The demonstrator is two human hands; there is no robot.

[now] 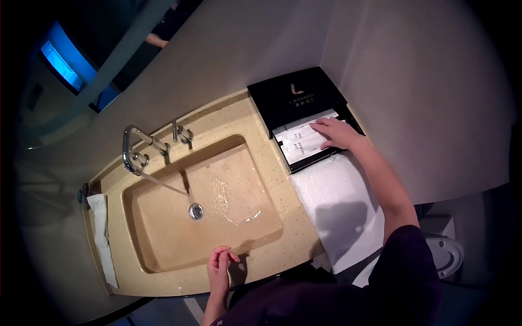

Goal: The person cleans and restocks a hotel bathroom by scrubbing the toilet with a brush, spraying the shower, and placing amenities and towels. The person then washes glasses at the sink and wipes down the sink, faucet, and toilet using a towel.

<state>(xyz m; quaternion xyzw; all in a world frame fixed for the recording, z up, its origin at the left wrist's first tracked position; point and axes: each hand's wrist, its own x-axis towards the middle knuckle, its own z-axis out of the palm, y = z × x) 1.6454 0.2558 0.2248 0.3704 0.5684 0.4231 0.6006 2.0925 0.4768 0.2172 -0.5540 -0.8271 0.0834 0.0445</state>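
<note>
My right hand point(338, 133) reaches into a black tray box at the back right of the counter. Its fingers are spread and rest on white paper packets point(298, 145) printed "DENTAL KIT"; whether they pinch one cannot be made out. The box's black lid part point(296, 95), marked "LAVANDE", stands behind the packets. My left hand point(220, 267) hovers over the front rim of the sink point(261, 187), fingers loosely bent and slightly apart, with nothing visible in it. Water runs from the chrome faucet point(129, 149) towards the round drain point(196, 211).
A white towel point(326, 187) lies over the counter's right end, below the box. Another folded white cloth point(101, 239) is at the left end, near small dark items point(89, 189). A lever handle point(184, 133) stands beside the faucet. A toilet point(448, 255) is at the lower right.
</note>
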